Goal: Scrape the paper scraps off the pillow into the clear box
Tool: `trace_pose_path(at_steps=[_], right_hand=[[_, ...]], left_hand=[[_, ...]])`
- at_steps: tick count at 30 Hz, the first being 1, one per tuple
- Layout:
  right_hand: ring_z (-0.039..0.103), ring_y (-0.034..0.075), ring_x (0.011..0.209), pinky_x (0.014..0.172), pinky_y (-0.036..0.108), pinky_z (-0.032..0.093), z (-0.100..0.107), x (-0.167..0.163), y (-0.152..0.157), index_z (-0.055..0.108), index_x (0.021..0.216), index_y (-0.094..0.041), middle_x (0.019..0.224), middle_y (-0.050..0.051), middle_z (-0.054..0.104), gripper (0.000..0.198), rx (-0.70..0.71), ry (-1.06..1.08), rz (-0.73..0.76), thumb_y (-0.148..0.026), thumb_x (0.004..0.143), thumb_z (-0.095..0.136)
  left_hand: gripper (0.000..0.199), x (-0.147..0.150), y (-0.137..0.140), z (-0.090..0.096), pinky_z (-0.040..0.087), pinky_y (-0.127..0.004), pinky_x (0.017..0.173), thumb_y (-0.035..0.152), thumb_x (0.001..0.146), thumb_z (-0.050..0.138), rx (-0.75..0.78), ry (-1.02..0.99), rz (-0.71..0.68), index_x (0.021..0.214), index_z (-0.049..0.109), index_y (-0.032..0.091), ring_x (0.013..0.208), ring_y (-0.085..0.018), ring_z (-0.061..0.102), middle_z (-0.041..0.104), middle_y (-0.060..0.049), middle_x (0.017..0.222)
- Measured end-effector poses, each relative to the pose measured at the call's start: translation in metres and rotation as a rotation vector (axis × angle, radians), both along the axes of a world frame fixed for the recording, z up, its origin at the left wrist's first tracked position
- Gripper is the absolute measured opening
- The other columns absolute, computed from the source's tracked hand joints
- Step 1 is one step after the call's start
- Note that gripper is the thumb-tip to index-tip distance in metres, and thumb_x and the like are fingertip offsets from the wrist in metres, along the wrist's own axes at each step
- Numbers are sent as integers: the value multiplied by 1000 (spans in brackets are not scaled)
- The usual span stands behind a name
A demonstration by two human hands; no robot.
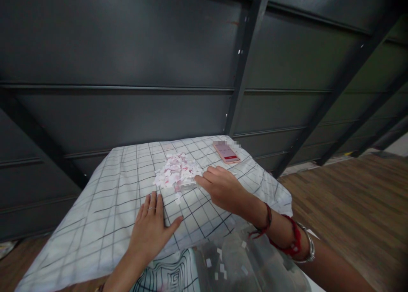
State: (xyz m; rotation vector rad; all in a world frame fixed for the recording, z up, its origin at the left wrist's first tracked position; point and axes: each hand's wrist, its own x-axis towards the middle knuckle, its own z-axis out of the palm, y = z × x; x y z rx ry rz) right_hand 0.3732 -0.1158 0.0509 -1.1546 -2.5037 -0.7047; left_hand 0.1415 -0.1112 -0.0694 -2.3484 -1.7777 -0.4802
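Observation:
My left hand lies flat on the white checked cloth, fingers stretched out and thumb spread, with a ring on one finger. Just beyond its fingertips is a heap of small paper scraps, white with pink bits. My right hand is closed around a clear, flat, plastic-looking piece, whose far end touches the near side of the heap. Its exact kind I cannot make out, and my fingers hide part of it.
A phone with a lit screen lies at the back right of the cloth. Close to me is a translucent plastic bin with several white scraps in it, beside a patterned fabric. A dark metal panel wall stands behind the table.

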Motion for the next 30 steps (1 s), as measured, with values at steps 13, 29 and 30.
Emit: trace_pose_path(at_steps=[13,29,30], right_hand=[[38,15,64,59,30,27,4,13,-19,58,80,-17,66,3,54,27,-38,21,-43,1,69,40],[44,14,73,66,28,33,1,36,-20,59,90,-16,75,3,58,30,-121,90,-124,0,73,41],[43,14,72,66,28,33,3,35,-22,59,92,-16,75,4,57,31,-121,77,-114,0,74,40]], left_hand=[[98,1,-3,6,32,-53,107,74,78,28,-34,13,5,134,40,-4,135,-38,31,37,-28,143],[94,1,-2,4,32,-53,107,74,77,30,-10,-15,-3,133,43,-1,134,-38,33,39,-26,143],[94,1,-2,4,32,-53,107,74,77,31,-13,-19,-4,133,43,-1,134,-39,33,39,-26,142]])
